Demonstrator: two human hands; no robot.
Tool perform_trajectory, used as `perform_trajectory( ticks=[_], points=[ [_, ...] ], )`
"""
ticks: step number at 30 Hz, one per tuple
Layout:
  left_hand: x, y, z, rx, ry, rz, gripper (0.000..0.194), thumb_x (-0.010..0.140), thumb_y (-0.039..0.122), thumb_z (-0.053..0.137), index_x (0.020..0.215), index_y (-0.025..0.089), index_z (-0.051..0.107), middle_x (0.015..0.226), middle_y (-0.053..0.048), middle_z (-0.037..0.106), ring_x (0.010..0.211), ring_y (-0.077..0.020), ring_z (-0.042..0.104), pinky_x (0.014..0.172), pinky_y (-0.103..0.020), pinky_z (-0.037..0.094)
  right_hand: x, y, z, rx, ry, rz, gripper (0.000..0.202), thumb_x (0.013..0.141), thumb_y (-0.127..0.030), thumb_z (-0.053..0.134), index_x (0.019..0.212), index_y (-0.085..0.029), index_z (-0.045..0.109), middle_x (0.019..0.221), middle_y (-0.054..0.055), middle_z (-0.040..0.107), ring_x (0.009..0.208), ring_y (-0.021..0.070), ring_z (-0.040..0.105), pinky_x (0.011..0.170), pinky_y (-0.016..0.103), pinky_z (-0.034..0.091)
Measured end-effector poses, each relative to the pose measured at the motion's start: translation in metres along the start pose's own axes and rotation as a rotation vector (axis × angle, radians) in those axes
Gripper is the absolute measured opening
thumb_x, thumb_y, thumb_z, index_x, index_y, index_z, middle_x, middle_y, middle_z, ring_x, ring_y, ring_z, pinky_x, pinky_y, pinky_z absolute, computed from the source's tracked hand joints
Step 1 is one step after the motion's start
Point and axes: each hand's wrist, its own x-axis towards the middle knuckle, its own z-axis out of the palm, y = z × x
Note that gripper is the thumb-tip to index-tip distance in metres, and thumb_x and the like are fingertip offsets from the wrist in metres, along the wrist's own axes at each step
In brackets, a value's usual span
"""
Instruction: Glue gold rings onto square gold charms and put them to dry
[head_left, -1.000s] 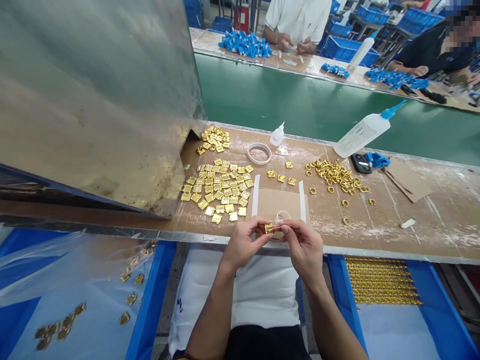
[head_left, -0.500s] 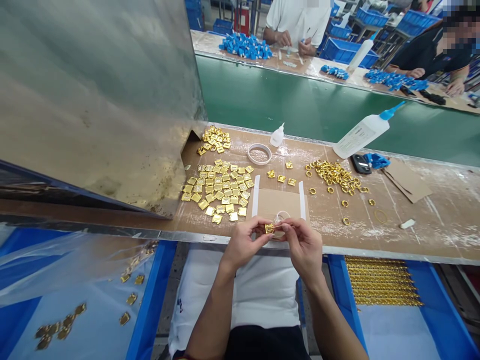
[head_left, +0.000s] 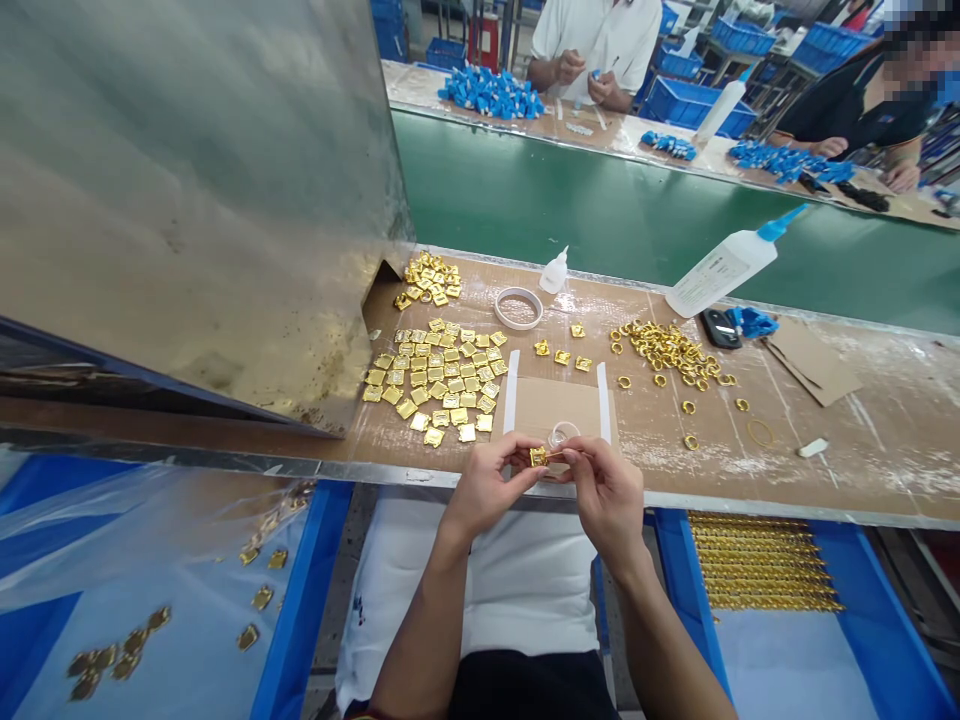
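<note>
Between the thumb and fingers of my left hand (head_left: 491, 485) is a small gold square piece (head_left: 538, 457), held at the near edge of the bench. My right hand (head_left: 609, 492) pinches a thin stick (head_left: 556, 454), its tip against the gold piece. Just behind the hands, a small clear round dish (head_left: 563, 434) rests on a cardboard sheet (head_left: 555, 400) taped down with white strips. Many similar gold square pieces (head_left: 442, 370) lie to the left. Gold rings (head_left: 671, 350) are heaped to the right, and several gold pieces (head_left: 562, 357) sit beyond the cardboard.
A large metal panel (head_left: 195, 200) stands at left. A tape roll (head_left: 518, 308), a small white bottle (head_left: 554, 271) and a large bottle (head_left: 724, 270) stand along the back. Blue trays with gold pieces flank my lap, left (head_left: 300, 600) and right (head_left: 892, 640). Co-workers sit beyond the green belt (head_left: 525, 190).
My hands stay almost in place, with the gold piece turned slightly and the stick still at it. Across the belt, a co-worker's hands have lifted a little.
</note>
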Motion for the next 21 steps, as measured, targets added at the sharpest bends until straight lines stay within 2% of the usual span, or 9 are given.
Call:
perform_trajectory(
  ticks=[5, 10, 15, 21],
  points=[
    [-0.0004, 0.0010, 0.0000, -0.009, -0.005, -0.002, 0.023, 0.087, 0.032, 0.073, 0.103, 0.015, 0.076, 0.086, -0.006, 0.077, 0.074, -0.0171, 0.070, 0.070, -0.027, 0.056, -0.0001, 0.0015, 0.0000, -0.022, 0.004, -0.029, 0.019, 0.101, -0.029, 0.057, 0.087, -0.024, 0.068, 0.074, -0.001, 0.074, 0.053, 0.0129, 0.070, 0.052, 0.020, 0.056],
    [-0.0006, 0.0004, -0.0001, -0.004, -0.005, -0.006, 0.025, 0.087, 0.034, 0.074, 0.103, 0.015, 0.076, 0.085, -0.006, 0.077, 0.074, -0.0172, 0.070, 0.070, -0.027, 0.056, 0.0006, 0.0002, -0.0017, -0.053, -0.027, -0.010, 0.026, 0.103, -0.038, 0.055, 0.086, -0.023, 0.068, 0.075, 0.001, 0.075, 0.052, 0.0146, 0.069, 0.051, 0.023, 0.055],
    [-0.0012, -0.0010, -0.0004, 0.001, -0.010, 0.005, 0.025, 0.088, 0.035, 0.073, 0.103, 0.015, 0.076, 0.086, -0.006, 0.077, 0.074, -0.0170, 0.069, 0.069, -0.027, 0.056, 0.0001, -0.0008, -0.0028, -0.089, -0.035, -0.028, 0.025, 0.103, -0.035, 0.055, 0.085, -0.024, 0.069, 0.071, 0.000, 0.073, 0.052, 0.0145, 0.068, 0.052, 0.023, 0.053],
    [-0.0008, -0.0015, -0.0002, 0.004, -0.009, 0.008, 0.027, 0.088, 0.038, 0.073, 0.104, 0.015, 0.076, 0.085, -0.007, 0.077, 0.073, -0.0172, 0.069, 0.069, -0.027, 0.056, -0.0016, 0.0009, -0.0019, -0.073, -0.041, 0.005, 0.029, 0.102, -0.039, 0.056, 0.086, -0.023, 0.073, 0.076, 0.003, 0.077, 0.058, 0.0157, 0.071, 0.057, 0.024, 0.058]
  ],
)
